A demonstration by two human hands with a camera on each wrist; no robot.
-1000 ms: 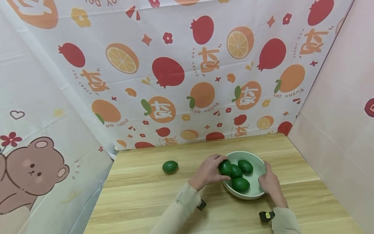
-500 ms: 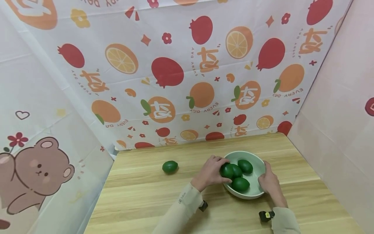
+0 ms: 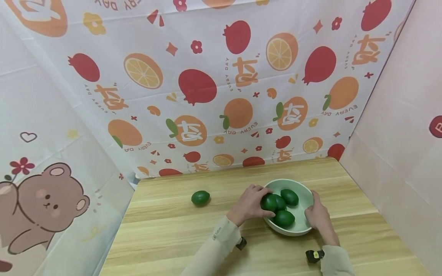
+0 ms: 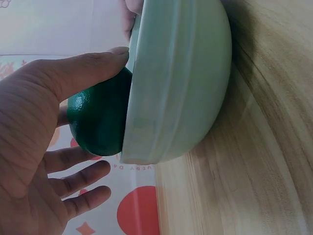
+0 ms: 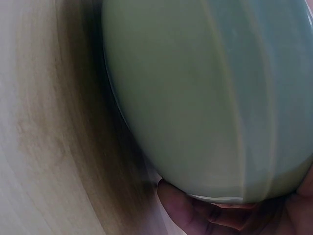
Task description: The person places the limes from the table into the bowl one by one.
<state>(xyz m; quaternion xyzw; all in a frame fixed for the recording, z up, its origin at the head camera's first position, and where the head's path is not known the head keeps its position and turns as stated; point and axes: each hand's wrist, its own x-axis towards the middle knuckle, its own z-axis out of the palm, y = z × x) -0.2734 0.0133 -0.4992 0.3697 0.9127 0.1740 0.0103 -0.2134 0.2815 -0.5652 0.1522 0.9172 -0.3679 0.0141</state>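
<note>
A pale green bowl (image 3: 300, 220) stands on the right part of the table, with several dark green limes in it, among them a lower lime (image 3: 285, 219) and a far lime (image 3: 289, 197). At its left rim my left hand (image 3: 248, 206) holds another lime (image 3: 269, 202) between thumb and fingers. The left wrist view shows that lime (image 4: 100, 115) partly below the rim, the thumb lying across it and some fingers spread apart. My right hand (image 3: 318, 216) grips the bowl's right rim, thumb inside; its fingers (image 5: 178, 200) are against the outer wall.
A single lime (image 3: 200, 197) lies on the wooden table (image 3: 162, 230) left of the bowl. Behind the table hangs a fruit-printed cloth (image 3: 207, 96), with pale cloth walls at both sides.
My left hand has shifted slightly right with its lime, bringing it further over the rim among the other limes. The right hand and bowl have stayed in place.
</note>
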